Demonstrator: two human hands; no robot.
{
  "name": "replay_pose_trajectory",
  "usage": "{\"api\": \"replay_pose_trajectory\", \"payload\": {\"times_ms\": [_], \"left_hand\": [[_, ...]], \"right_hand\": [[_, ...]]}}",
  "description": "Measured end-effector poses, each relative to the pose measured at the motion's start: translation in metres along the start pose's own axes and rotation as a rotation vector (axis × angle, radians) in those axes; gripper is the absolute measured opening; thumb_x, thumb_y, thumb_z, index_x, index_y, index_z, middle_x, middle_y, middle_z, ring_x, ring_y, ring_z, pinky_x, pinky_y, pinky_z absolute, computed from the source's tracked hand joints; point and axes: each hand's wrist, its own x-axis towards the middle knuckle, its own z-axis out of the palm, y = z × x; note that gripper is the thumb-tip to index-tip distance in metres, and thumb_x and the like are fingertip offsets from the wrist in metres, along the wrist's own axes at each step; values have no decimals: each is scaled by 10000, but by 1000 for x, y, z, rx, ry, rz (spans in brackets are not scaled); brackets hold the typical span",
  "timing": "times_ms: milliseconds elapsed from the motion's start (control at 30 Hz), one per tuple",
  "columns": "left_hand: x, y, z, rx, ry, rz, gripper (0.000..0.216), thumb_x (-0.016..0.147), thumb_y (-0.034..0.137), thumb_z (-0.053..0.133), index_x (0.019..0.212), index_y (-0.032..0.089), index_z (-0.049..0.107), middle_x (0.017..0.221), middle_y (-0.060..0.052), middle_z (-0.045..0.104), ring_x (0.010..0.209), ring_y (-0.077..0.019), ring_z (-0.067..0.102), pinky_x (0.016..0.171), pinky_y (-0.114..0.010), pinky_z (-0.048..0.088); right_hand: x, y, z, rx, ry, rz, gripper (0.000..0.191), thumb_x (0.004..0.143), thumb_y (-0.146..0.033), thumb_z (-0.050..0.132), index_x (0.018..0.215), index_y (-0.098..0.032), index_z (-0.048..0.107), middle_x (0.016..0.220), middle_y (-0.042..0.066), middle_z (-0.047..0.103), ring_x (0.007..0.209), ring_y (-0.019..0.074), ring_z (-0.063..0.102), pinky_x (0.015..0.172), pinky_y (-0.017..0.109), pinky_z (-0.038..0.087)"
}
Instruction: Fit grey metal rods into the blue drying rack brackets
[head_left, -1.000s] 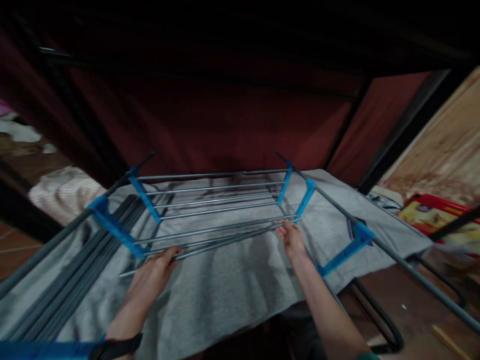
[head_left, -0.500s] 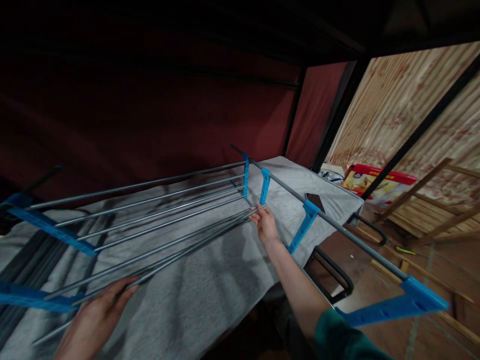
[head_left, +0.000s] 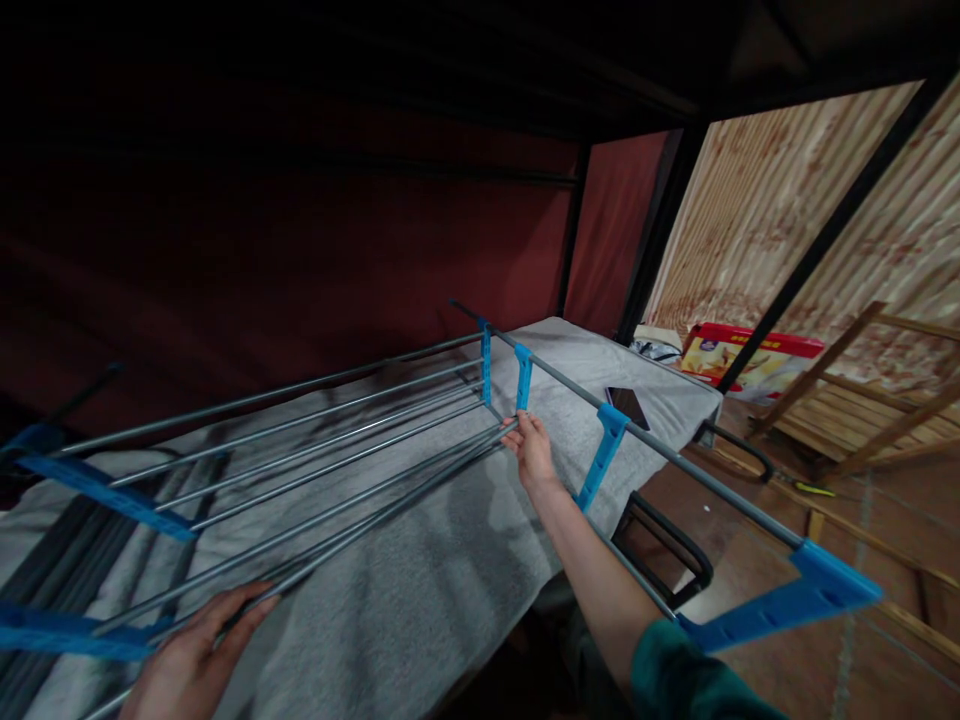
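Observation:
Thin grey metal tubes point(head_left: 390, 507) slant across the bed, running between my two hands. My left hand point(head_left: 199, 645) is closed around the near part of a tube, beside a blue plastic bracket point(head_left: 75, 632). At the far ends of the tubes, my right hand point(head_left: 531, 447) pinches them with its fingertips, just below another blue bracket point(head_left: 523, 375). Behind the tubes stands a rack section of parallel rods point(head_left: 337, 425), joined to a blue end piece point(head_left: 105, 490). A long rail point(head_left: 697, 465) with blue brackets passes above my right forearm.
A grey blanket point(head_left: 360, 620) covers the bed. A phone point(head_left: 627, 407) lies on it at the right, and dark tubes point(head_left: 52, 560) lie at the left. Black bed posts point(head_left: 664, 230), a wooden frame point(head_left: 847, 400) and a red-and-yellow box point(head_left: 750, 358) stand to the right.
The view has shifted slightly, so the rack's far end appears a little lower and further left. Both hands keep their hold on the tubes.

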Motion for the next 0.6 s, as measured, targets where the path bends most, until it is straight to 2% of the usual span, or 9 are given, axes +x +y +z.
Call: {"api": "replay_pose_trajectory", "payload": {"times_ms": [100,233,333,433,600], "left_hand": [[-2,4,-4,9,12,-1,388,733,604,534,881,277,681,924,-6,753,881,-253,707,779,-314,571],[-4,21,-8,82,1,-69,408,708,620,560,901,278,670,848,9,751,660,-218,696,587,-274,545],[-3,31,-9,106,53,-24,435,702,653,531,858,272,671,842,-6,750,727,-242,704,664,-301,554],[-1,31,-6,110,76,48,447,717,666,500,840,274,677,874,-17,753,829,-264,706,764,-336,558],[1,25,-2,84,49,84,425,730,651,509,830,278,684,872,-10,757,849,-259,708,791,-337,559]], "right_hand": [[0,-1,-1,5,-17,-3,283,744,-411,681,909,-222,551,754,1,681,643,120,637,571,234,529],[1,0,-1,8,-34,1,287,737,-412,693,892,-219,548,761,3,680,647,118,635,577,232,531],[2,0,-2,11,-38,1,291,732,-422,706,850,-219,534,748,-4,670,615,103,614,570,221,527],[3,-3,-1,10,-52,2,306,711,-423,733,804,-218,528,747,-9,663,606,94,602,576,217,530],[5,-9,0,-12,-138,28,319,671,-404,772,810,-215,556,769,-14,666,646,99,615,606,227,543]]}}
